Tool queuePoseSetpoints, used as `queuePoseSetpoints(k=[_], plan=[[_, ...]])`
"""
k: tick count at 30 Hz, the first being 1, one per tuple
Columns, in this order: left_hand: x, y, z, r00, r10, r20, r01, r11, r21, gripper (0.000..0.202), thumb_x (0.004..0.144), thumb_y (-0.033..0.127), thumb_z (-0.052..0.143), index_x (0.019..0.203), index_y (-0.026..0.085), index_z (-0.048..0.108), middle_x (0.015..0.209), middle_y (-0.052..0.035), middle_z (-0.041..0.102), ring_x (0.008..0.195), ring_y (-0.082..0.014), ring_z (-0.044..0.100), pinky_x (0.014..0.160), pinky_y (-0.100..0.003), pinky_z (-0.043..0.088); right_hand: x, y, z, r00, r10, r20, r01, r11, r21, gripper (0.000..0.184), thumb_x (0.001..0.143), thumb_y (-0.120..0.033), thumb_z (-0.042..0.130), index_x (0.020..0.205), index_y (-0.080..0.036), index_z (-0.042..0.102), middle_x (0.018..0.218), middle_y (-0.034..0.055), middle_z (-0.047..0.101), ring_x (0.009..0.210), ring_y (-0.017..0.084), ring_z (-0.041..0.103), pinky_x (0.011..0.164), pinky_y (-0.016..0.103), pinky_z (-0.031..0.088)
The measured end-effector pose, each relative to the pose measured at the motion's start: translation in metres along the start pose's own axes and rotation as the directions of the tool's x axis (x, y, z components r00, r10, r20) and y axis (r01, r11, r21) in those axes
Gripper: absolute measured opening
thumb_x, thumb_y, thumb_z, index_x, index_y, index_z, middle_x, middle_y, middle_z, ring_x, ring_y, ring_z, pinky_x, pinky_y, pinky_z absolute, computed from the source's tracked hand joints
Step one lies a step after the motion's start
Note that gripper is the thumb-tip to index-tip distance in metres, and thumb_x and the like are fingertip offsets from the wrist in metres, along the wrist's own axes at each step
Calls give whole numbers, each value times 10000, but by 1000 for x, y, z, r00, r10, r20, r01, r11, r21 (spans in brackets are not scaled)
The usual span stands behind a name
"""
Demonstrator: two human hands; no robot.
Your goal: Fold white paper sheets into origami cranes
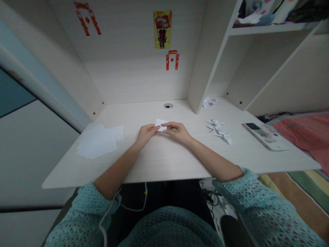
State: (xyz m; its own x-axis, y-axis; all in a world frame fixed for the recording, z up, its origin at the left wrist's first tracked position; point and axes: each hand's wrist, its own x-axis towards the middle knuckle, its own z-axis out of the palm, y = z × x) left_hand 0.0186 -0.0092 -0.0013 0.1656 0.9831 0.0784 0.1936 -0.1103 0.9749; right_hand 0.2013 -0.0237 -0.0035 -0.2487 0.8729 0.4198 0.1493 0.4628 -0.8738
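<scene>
A small folded white paper lies on the pale wooden desk, pinched between both hands. My left hand grips its left edge with fingertips pressed together. My right hand holds the right side, fingers curled over the paper. Most of the paper is hidden under the fingers; only a corner pokes out above them.
A loose stack of white sheets lies at the desk's left. Several folded paper cranes sit to the right, another crane by the shelf divider. A phone rests at far right. A cable hole is behind.
</scene>
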Motion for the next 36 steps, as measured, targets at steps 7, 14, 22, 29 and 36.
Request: queuePoseSetpoints(k=[7,14,22,29,36], plan=[[-3,6,4,996,-37,81,37,999,3,312,666,443,669,753,145,691,649,-43,674,595,-122,573,527,-214,351,0,4,1,995,2,-101,-9,997,-71,215,709,-400,659,705,-194,722,714,35,694,685,156,592,654,265,425],[0,-3,5,989,-79,126,97,985,-145,290,678,429,670,791,163,695,728,-64,693,637,-124,582,530,-213,353,0,2,7,949,41,-313,-52,998,-29,271,677,-444,675,637,-177,698,635,34,668,593,143,546,560,261,382],[-3,-2,9,988,-118,99,137,968,-210,302,662,446,689,755,159,694,739,-77,697,687,-151,618,549,-225,368,-1,1,13,931,162,-327,-124,983,136,331,655,-471,680,609,-143,681,572,27,630,525,124,501,517,258,353],[-11,9,14,999,-20,-34,10,962,-272,486,696,436,663,1127,221,600,916,-68,704,786,-174,660,616,-230,433,-2,-3,11,894,174,-412,-112,979,170,333,650,-478,678,610,-147,678,584,27,627,538,122,507,522,248,364],[-17,12,18,988,110,-105,-126,978,-167,451,656,379,700,1063,193,648,897,-79,710,827,-191,654,680,-265,478,-2,-6,12,897,168,-408,-98,977,188,323,669,-459,670,560,-156,651,555,12,606,536,119,496,544,249,376]])
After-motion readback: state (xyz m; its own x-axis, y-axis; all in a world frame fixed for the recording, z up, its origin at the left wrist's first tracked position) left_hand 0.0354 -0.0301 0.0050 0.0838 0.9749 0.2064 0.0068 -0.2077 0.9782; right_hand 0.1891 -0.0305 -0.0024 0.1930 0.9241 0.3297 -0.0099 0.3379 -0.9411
